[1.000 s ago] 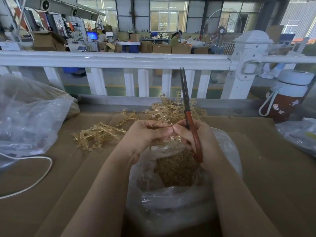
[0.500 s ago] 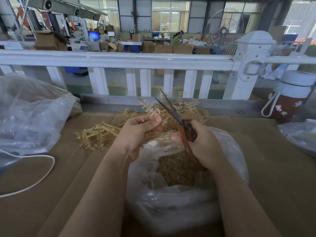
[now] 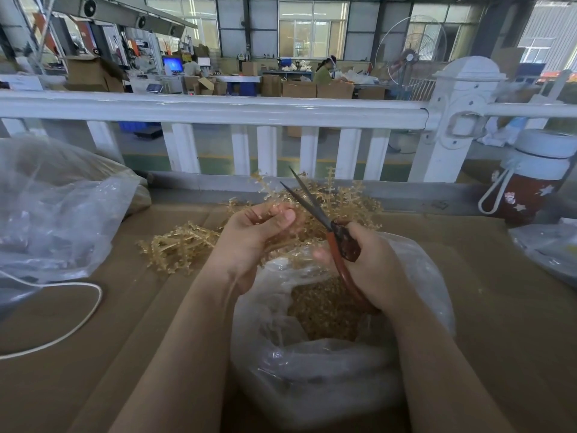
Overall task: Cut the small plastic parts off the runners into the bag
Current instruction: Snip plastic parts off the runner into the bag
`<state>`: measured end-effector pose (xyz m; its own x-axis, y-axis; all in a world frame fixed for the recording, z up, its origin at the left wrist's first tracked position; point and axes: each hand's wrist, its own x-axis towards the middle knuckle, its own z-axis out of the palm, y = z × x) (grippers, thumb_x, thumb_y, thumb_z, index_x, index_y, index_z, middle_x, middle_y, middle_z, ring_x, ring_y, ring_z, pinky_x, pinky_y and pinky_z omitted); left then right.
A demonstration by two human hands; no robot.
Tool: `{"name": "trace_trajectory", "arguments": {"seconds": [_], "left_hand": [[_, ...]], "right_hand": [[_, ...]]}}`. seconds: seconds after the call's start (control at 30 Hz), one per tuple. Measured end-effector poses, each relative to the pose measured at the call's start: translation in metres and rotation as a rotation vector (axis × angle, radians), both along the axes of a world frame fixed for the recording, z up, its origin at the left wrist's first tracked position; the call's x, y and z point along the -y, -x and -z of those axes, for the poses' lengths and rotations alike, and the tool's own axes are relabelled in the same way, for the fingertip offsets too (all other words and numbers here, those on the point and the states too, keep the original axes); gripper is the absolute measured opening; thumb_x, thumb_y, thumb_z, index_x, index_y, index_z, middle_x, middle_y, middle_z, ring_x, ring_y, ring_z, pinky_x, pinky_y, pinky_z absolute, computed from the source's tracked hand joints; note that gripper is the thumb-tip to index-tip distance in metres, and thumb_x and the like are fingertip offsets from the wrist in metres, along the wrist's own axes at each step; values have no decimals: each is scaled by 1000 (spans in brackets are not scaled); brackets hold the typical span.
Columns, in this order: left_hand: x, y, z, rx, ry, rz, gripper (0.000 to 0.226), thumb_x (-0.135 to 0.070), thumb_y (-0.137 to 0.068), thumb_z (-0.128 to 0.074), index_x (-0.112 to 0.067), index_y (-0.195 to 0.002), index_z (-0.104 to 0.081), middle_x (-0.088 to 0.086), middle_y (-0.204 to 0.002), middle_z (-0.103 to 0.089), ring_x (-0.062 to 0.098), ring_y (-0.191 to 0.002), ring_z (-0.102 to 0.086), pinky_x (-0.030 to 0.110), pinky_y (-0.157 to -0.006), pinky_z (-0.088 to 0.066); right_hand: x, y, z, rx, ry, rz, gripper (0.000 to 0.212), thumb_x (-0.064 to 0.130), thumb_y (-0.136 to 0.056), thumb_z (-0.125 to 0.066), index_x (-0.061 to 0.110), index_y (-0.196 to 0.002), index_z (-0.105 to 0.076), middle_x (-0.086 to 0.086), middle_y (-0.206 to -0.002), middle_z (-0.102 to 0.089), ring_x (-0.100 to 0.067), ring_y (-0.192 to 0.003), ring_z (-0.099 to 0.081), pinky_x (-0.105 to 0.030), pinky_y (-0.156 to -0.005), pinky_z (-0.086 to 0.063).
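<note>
The left hand (image 3: pixel 259 235) pinches one thin amber runner (image 3: pixel 274 214) above the open clear bag (image 3: pixel 337 364) at the near middle of the table (image 3: pixel 512 339), while the right hand (image 3: pixel 371 264) grips the red handles of one pair of scissors (image 3: pixel 315 210), blades parted. The runner looks light, stiff and brittle, best held by its stem just beside the cut. Two loose piles of runners (image 3: pixel 178 245) lie on the far side, and the cut parts (image 3: pixel 324 310) in the bag are too small and many to count.
</note>
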<state>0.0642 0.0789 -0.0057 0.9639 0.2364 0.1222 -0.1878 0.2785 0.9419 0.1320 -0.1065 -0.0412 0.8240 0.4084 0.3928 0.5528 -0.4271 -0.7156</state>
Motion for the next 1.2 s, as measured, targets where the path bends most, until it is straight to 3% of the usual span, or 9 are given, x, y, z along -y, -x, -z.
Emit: {"name": "trace_trajectory", "arguments": {"seconds": [0.1,0.17,0.3,0.43,0.53,0.77,0.97,1.07,1.2], "left_hand": [[-2,0,2,24,-33,-22,5,-16,-80,-71,-12,-82,-68,5,-87,-73,15,-83,-69,28,-85,-55],[-3,0,2,44,-49,-29,3,-12,-82,-69,-12,-80,-67,5,-87,-74,14,-82,-70,26,-84,-56],[-6,0,3,50,-77,-37,3,-12,-81,-69,-12,-83,-71,6,-90,-75,16,-86,-70,30,-88,-55],[-6,0,3,84,-83,-13,4,-19,-75,-71,-19,-77,-75,2,-87,-75,13,-81,-71,21,-74,-55],[-8,0,4,101,-98,-18,7,-18,-76,-71,-15,-82,-73,1,-85,-75,12,-80,-71,19,-72,-54],[-12,1,3,104,-109,-6,9,-16,-76,-71,-12,-84,-72,1,-82,-73,10,-77,-69,17,-69,-53],[-11,3,2,120,-110,-6,6,-16,-75,-71,-19,-76,-76,-3,-78,-73,8,-74,-69,16,-67,-53],[-12,2,2,109,-99,-10,5,-16,-75,-71,-17,-78,-75,-1,-80,-74,9,-75,-70,18,-67,-54],[-12,2,3,105,-87,-24,13,-15,-76,-69,-7,-86,-70,-1,-79,-74,9,-74,-70,17,-67,-53]], "right_hand": [[0,1,0,40,64,-1,53,91,-61,-58,41,-80,-53,34,-87,-59,8,-79,-57,-17,-57,-36],[1,2,1,60,91,4,46,85,-65,-63,43,-79,-52,39,-85,-58,11,-81,-56,-12,-56,-33],[0,1,0,86,119,25,52,91,-61,-58,45,-84,-54,32,-81,-61,15,-85,-54,-13,-58,-34],[-1,2,-1,91,137,45,55,92,-60,-57,47,-91,-56,48,-93,-53,20,-89,-52,-9,-57,-34],[-1,2,-1,96,151,50,51,89,-62,-62,48,-92,-57,51,-93,-51,22,-90,-50,-9,-54,-37],[-2,4,-3,71,136,43,52,91,-58,-59,49,-89,-58,44,-93,-57,16,-89,-54,-15,-59,-38],[-2,4,-5,100,160,75,59,96,-55,-51,50,-91,-57,42,-88,-58,17,-85,-54,-9,-57,-33],[-3,4,-5,126,150,92,66,97,-55,-49,45,-93,-62,30,-75,-62,12,-79,-57,-9,-58,-34],[-3,3,-3,146,131,112,82,104,-51,-39,38,-91,-67,27,-74,-62,10,-81,-58,-11,-59,-40]]}}
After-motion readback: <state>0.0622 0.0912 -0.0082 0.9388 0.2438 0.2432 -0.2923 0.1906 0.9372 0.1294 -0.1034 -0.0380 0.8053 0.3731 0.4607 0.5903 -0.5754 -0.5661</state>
